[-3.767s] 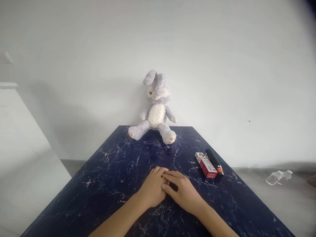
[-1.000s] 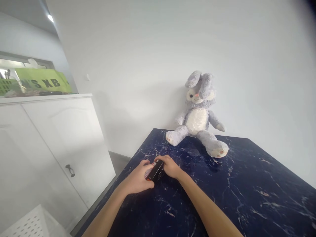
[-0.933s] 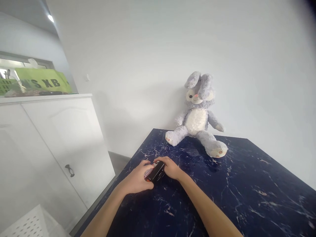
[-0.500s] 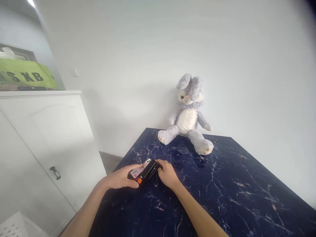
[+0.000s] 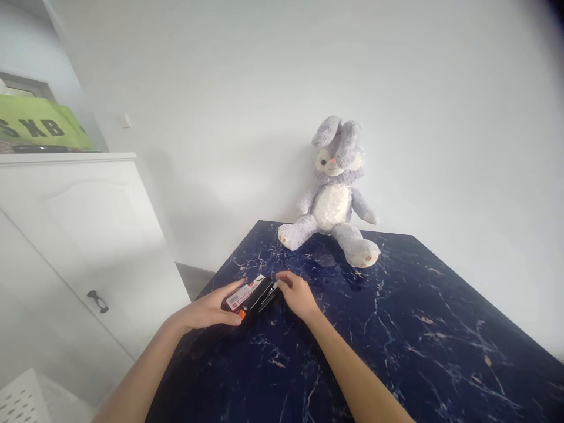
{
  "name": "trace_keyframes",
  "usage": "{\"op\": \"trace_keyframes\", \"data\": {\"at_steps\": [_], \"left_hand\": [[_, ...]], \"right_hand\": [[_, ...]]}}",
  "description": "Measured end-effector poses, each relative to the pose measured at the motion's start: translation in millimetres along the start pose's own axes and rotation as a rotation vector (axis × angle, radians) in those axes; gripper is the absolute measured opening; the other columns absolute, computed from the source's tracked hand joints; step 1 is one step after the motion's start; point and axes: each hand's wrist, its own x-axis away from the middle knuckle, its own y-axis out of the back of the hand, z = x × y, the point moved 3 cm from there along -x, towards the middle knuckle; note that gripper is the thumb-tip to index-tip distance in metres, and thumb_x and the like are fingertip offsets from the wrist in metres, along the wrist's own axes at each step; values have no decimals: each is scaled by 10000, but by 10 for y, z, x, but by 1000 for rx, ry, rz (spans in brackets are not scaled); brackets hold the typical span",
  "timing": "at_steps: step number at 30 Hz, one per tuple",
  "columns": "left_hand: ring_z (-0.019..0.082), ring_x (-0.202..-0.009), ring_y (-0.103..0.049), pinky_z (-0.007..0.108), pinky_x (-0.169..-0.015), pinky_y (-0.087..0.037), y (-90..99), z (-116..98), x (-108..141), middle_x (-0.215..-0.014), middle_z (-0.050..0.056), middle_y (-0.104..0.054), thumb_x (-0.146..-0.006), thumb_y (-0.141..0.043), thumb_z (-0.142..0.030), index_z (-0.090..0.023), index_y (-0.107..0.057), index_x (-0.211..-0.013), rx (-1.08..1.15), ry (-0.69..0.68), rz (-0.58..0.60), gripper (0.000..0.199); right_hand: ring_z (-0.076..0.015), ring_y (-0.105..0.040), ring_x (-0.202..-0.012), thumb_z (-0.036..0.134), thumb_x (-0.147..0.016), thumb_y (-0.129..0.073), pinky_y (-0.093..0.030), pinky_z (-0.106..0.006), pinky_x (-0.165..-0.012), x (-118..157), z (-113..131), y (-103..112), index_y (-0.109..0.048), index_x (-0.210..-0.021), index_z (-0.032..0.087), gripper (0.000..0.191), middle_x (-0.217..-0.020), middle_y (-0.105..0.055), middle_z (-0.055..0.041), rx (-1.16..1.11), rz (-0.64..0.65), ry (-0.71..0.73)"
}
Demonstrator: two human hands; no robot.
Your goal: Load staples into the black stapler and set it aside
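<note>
A small black box (image 5: 252, 295) with a white and pink label and an orange corner lies tilted on the dark blue marbled table (image 5: 396, 317). My left hand (image 5: 210, 310) grips its near left end between thumb and fingers. At the box's far right end, my right hand (image 5: 298, 295) pinches a small pale piece (image 5: 277, 284), too small to make out, with thumb and forefinger. Beyond both hands, a grey plush rabbit (image 5: 333, 207) sits upright at the table's back edge, legs spread forward.
At the left stands a white cabinet (image 5: 92, 235) with a dark handle (image 5: 97, 301), and a green bag (image 5: 39, 123) rests on top. A white perforated item (image 5: 20, 402) is at the lower left. A pale wall (image 5: 220, 117) rises behind the table.
The view has shifted slightly, so everything sits a little higher. A pale piece now shows at my right fingertips beside the box's far end. My left hand still grips the box.
</note>
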Motion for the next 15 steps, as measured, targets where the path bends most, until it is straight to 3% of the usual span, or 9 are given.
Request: {"op": "trace_keyframes", "data": {"at_steps": [3,6,9,12,15], "left_hand": [[301,-1264,-527,367,-1000,-456,31,-33,24,-1485,83,-476,-810,-701,-486,-265,-371,-1498,-9,4,-14,794],[278,-1102,-625,354,-915,-487,24,-117,44,-1255,75,-655,-850,-640,-478,-227,-588,-1313,-59,-13,-27,529],[271,-1026,-648,334,-848,-501,4,-178,30,-1147,64,-698,-845,-629,-431,-206,-662,-1187,-89,-36,-78,411],[273,-1034,-647,330,-837,-501,37,-138,-13,-1198,60,-683,-834,-617,-392,-219,-633,-1241,-75,-6,-258,442],[280,-1052,-646,330,-845,-500,82,-34,-61,-1243,63,-666,-820,-617,-393,-238,-614,-1272,-44,44,-448,477]], "right_hand": [[-183,-690,-832,183,-851,-440,-531,-297,-816,-25,-46,53,-718,-973,204,305,-983,-727,-48,38,-63,-33],[-201,-655,-907,128,-840,-381,-491,-334,-880,2,-34,115,-711,-902,191,341,-1019,-687,-75,95,-138,-11],[-197,-614,-932,82,-827,-383,-457,-325,-906,53,10,165,-680,-758,215,333,-942,-669,-44,141,-97,94],[-188,-575,-927,35,-800,-418,-449,-300,-882,116,37,212,-636,-702,219,302,-944,-648,-21,187,-14,211],[-204,-533,-924,-13,-751,-445,-439,-319,-871,173,44,245,-630,-810,219,302,-955,-609,-33,244,21,280]]}}
